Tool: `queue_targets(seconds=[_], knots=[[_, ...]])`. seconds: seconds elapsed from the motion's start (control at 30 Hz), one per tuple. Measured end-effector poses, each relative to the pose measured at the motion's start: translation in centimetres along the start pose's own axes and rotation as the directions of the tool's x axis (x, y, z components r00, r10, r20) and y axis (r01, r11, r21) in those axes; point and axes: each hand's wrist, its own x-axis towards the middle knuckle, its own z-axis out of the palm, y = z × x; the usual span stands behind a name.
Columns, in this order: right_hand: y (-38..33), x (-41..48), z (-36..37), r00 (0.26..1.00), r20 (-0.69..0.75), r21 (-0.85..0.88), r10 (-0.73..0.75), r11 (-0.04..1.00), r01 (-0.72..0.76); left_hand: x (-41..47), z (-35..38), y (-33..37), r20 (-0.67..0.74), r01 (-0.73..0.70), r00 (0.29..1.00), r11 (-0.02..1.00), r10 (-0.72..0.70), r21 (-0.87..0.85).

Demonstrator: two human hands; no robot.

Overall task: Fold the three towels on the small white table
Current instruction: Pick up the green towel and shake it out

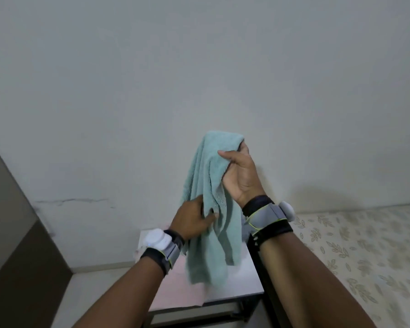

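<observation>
Early stage: teal towel hangs unfolded, gripped at 1 o'clock by right hand, pinched at 8 o'clock by left hand; pink towel lies on table.

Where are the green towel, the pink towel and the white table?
green towel [206, 176], head view: hanging middle.
pink towel [180, 292], head view: flat part on table.
white table [251, 280], head view: bare right edge.

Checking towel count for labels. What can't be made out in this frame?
Head view:
- Third towel: none seen; the teal towel and left forearm hide much of the small white table.
- Pink towel: fold state unclear, partly under both.
- Right hand: fingers mostly behind the teal towel's top.
</observation>
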Motion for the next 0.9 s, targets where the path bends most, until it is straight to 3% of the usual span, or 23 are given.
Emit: queue_targets(seconds=[0.1,0.17,0.23,0.3,0.43,0.53,0.6,0.67,0.77,0.83,0.9], knots=[[-3.2,-0.7,0.0,0.995,0.033,0.041,-0.092,0.995,0.091,-0.8,0.7,0.3,-0.083,0.099,0.991,0.993,-0.104,-0.062],[-5.2,-1.9,-2.2,0.992,-0.020,-0.057,-0.126,0.991,0.124,-1.0,-0.5,3.3,-0.130,0.141,0.975,0.957,-0.178,-0.254],[-5.3,-3.2,-4.2,0.992,-0.090,-0.145,-0.084,0.987,0.071,-0.5,-2.9,5.8,-0.172,0.138,0.948,0.832,-0.269,-0.538],[-5.2,-5.7,-6.8,0.997,-0.070,-0.173,0.043,0.983,-0.054,-0.1,-4.9,9.9,-0.178,0.145,0.921,0.730,-0.345,-0.667],[-3.3,-10.4,-9.0,0.957,-0.037,-0.133,0.287,0.948,-0.289,0.8,-6.7,13.8,-0.147,0.263,0.887,0.739,-0.439,-0.621],[-3.3,-13.3,-8.7,0.958,0.091,-0.220,0.272,0.944,-0.247,1.2,-5.6,14.4,-0.057,0.401,0.836,0.678,-0.546,-0.616],[-3.6,-14.2,-7.6,0.970,0.118,-0.368,0.212,0.917,-0.155,1.2,-5.2,13.7,-0.006,0.482,0.806,0.663,-0.592,-0.573],[-4.5,-14.8,-6.7,0.991,0.063,-0.400,0.114,0.913,-0.080,0.8,-4.9,13.4,0.131,0.531,0.822,0.664,-0.554,-0.526],[-5.6,-14.4,-4.7,0.998,-0.006,-0.220,0.067,0.973,-0.066,-0.5,-4.4,14.2,0.313,0.450,0.892,0.578,-0.326,-0.681],[-5.8,-13.9,-3.4,0.999,-0.018,-0.162,0.046,0.986,-0.048,-1.5,-4.1,14.8,0.182,0.278,0.959,0.578,-0.219,-0.767],[-5.6,-13.4,-2.0,0.999,-0.022,-0.134,0.039,0.990,-0.042,-3.4,-3.9,14.9,-0.102,0.031,0.986,0.758,-0.129,-0.652]])
